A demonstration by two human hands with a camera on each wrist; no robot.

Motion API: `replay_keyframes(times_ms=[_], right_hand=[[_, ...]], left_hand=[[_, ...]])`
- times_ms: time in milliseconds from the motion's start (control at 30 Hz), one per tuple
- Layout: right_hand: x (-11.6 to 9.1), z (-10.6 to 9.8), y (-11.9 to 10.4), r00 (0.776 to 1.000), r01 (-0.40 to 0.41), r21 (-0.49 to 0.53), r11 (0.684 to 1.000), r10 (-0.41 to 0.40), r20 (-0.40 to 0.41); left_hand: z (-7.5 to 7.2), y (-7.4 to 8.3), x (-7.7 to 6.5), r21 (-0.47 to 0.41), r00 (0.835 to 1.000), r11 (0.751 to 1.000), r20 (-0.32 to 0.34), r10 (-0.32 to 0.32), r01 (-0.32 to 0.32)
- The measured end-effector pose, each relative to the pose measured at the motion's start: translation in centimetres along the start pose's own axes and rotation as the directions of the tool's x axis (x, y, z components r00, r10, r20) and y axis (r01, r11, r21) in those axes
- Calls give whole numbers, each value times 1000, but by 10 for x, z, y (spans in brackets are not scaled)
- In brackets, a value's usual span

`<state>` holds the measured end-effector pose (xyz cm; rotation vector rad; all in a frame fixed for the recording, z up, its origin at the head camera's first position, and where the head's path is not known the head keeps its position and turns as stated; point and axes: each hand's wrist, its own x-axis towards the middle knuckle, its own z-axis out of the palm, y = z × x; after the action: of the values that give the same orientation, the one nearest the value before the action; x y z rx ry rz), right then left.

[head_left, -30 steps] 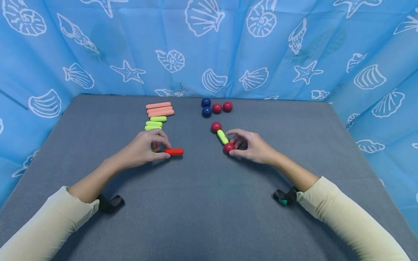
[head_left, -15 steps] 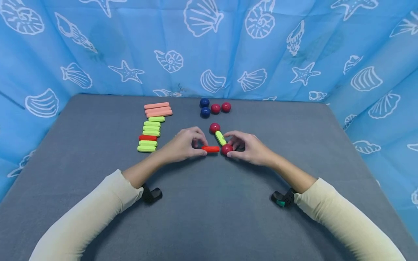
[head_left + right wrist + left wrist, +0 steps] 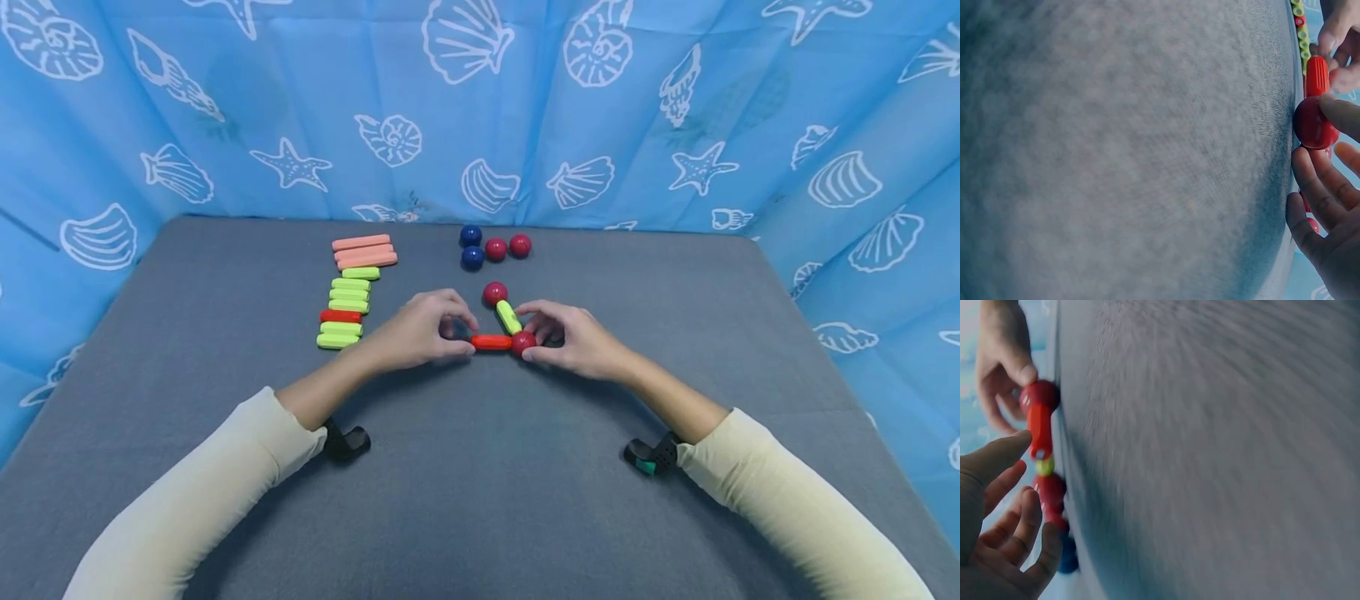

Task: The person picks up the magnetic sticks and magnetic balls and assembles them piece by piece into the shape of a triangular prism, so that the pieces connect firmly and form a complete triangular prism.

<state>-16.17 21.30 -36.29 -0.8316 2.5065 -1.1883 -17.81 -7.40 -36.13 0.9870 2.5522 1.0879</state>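
My right hand [image 3: 566,337] pinches a dark red ball [image 3: 523,342] between thumb and fingers. One end of a red magnetic stick [image 3: 492,342] meets this ball; the stick lies sideways, pointing left. Around the stick's left end is my left hand [image 3: 423,333], its thumb right at the stick and its fingers spread apart, as the left wrist view shows. A yellow-green stick [image 3: 508,317] runs from the held ball up to another red ball [image 3: 495,293]. In the right wrist view the held ball [image 3: 1313,123] and ribbed red stick [image 3: 1317,76] line up.
Left of the hands, several yellow-green sticks [image 3: 349,295] lie in a column with one red stick [image 3: 341,317] among them. Salmon sticks [image 3: 364,251] sit above. Two blue balls [image 3: 472,247] and two red balls [image 3: 507,247] rest near the grey table's [image 3: 480,500] back edge.
My left hand has carried the red stick rightward from near the column to the held ball, and its fingers have loosened around the stick. My right hand has stayed at the ball.
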Motion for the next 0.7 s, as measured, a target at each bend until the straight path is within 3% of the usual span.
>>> replay_keyframes(times_ms=[233, 500, 700], right_hand=[[0, 0, 0, 1000, 1, -5, 1000, -1, 5], [0, 0, 1, 1000, -10, -14, 1000, 10, 0], [0, 0, -1, 1000, -9, 1, 1000, 9, 9]], left_hand=[[-37, -27, -43, 27, 991, 999, -129, 29, -26], [-70, -65, -97, 106, 968, 989, -241, -71, 99], [-80, -77, -120, 162, 958, 977, -270, -93, 141]])
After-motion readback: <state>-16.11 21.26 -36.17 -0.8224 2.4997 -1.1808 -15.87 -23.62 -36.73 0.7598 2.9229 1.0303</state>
